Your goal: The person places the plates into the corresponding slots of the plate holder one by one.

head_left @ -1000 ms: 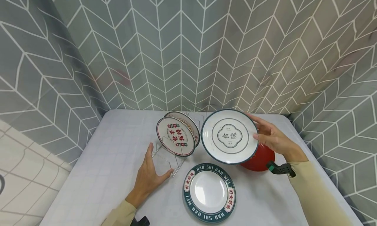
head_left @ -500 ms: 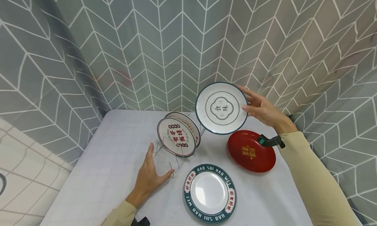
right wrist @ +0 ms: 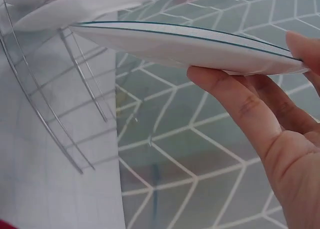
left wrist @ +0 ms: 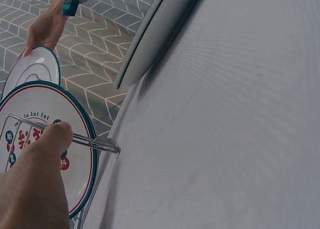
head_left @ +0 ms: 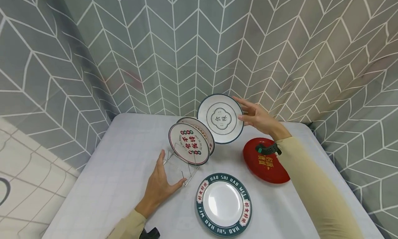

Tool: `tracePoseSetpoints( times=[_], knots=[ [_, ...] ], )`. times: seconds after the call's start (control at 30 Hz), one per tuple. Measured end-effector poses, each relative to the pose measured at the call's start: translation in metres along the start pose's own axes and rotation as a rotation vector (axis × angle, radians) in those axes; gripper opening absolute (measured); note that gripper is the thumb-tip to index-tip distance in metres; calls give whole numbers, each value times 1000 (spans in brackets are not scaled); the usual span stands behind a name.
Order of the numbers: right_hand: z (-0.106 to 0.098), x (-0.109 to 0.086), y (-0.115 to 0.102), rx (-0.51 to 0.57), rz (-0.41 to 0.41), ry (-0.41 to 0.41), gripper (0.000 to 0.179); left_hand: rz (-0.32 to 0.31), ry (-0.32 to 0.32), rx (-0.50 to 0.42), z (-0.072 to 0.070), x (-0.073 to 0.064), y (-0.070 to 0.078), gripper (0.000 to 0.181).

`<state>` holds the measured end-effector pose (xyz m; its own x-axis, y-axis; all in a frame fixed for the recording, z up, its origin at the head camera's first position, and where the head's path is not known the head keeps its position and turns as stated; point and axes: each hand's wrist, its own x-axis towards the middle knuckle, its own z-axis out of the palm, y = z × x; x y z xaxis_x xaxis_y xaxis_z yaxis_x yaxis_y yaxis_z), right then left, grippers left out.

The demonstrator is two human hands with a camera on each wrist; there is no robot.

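Observation:
My right hand (head_left: 259,118) pinches a white plate with a dark rim (head_left: 220,118) at its right edge, thumb on the face and fingers behind. That plate is tilted up above the far part of a wire dish rack (head_left: 180,171); in the right wrist view its edge (right wrist: 200,44) is near the rack's wires. Two plates stand in the rack: a front one with red lettering (head_left: 189,144) and another (head_left: 202,128) behind it. My left hand (head_left: 160,185) grips the rack's near end, thumb on the wire in the left wrist view. The right hand's fingertips behind the plate are hidden in the head view.
A white plate with a green lettered rim (head_left: 224,230) lies flat on the white-covered table (head_left: 124,156), front centre. To the right, a red plate with gold characters (head_left: 264,163) lies partly under the right forearm. A patterned curtain (head_left: 199,59) encloses the back and sides.
My right hand has lifted the white plate off the area by the red plate, then carried it left toward the rack, uncovering the red plate. My left hand stays on the rack.

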<state>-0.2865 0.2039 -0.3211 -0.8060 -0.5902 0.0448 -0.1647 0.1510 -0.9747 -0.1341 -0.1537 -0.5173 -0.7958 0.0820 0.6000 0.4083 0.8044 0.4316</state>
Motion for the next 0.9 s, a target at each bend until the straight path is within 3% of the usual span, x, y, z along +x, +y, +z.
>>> tracePoseSetpoints(
  times=[0.47, 0.9],
  knots=[
    [36, 27, 16, -135, 36, 28, 70, -2, -1, 6, 0, 1, 1, 129],
    [66, 43, 34, -184, 7, -54, 64, 3, 10, -2, 0, 0, 0, 128]
  ],
)
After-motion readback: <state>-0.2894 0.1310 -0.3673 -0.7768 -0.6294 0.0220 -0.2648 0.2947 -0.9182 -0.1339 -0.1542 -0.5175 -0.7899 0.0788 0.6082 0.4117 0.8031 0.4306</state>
